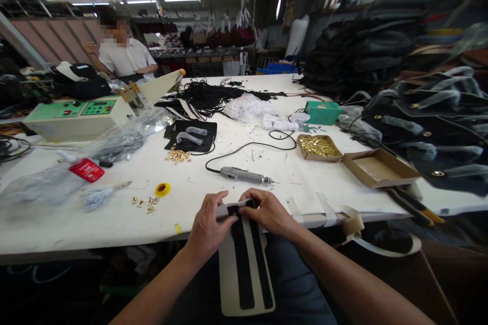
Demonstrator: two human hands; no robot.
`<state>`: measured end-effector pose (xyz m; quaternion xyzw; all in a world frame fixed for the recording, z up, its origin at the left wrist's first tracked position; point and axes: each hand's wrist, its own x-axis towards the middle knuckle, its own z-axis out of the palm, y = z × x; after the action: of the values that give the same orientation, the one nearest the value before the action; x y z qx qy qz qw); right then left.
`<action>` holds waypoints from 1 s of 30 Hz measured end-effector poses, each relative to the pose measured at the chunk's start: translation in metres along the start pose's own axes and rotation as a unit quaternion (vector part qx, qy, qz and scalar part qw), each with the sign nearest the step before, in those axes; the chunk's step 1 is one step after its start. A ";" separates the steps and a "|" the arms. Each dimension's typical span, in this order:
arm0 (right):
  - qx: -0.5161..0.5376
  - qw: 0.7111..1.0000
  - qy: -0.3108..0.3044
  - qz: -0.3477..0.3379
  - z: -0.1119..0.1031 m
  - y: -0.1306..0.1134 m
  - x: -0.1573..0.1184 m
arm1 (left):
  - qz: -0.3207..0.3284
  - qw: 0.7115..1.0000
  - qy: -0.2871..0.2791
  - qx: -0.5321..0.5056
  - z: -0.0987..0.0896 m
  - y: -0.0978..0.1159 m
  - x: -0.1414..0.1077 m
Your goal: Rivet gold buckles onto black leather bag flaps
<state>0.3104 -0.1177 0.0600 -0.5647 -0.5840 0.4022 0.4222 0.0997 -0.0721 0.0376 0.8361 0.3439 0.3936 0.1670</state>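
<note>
My left hand (209, 223) and my right hand (266, 209) both grip the upper end of a flat beige panel (229, 284) with two black stripes down it. That end is bent over at the table's edge, and the rest hangs over my lap. Thumbs and fingers pinch it from either side. Just beyond my hands a grey electric screwdriver (242, 174) with a black cord lies on the white table (152, 236). Left of my hands are several gold metal fittings (149, 209) and a yellow ring-shaped roll (162, 189).
A cardboard tray of gold parts (319, 147) and an open cardboard tray (377, 167) stand right. Black bags (430, 132) are heaped beyond. On the left are a red glue bottle (87, 169) and a green-panelled machine (80, 117); a person (125, 56) is behind it.
</note>
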 end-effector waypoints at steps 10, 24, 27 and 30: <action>-0.050 0.951 0.005 -0.305 0.009 -0.048 -0.087 | 0.151 0.988 0.016 -0.028 -0.060 0.057 -0.032; -0.001 0.978 -0.197 -0.064 -0.017 -0.082 -0.092 | 0.317 0.946 -0.054 0.033 -0.092 0.083 -0.045; -0.013 0.972 -0.222 -0.072 -0.013 -0.080 -0.090 | 0.320 0.944 -0.068 0.030 -0.092 0.082 -0.049; 0.027 0.968 -0.243 -0.056 -0.009 -0.073 -0.089 | 0.317 0.944 -0.084 0.022 -0.093 0.082 -0.052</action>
<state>0.2955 -0.2100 0.1288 -0.4044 -0.6887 0.5191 0.3045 0.0410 -0.1660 0.1134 0.9353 0.0543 0.3470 0.0439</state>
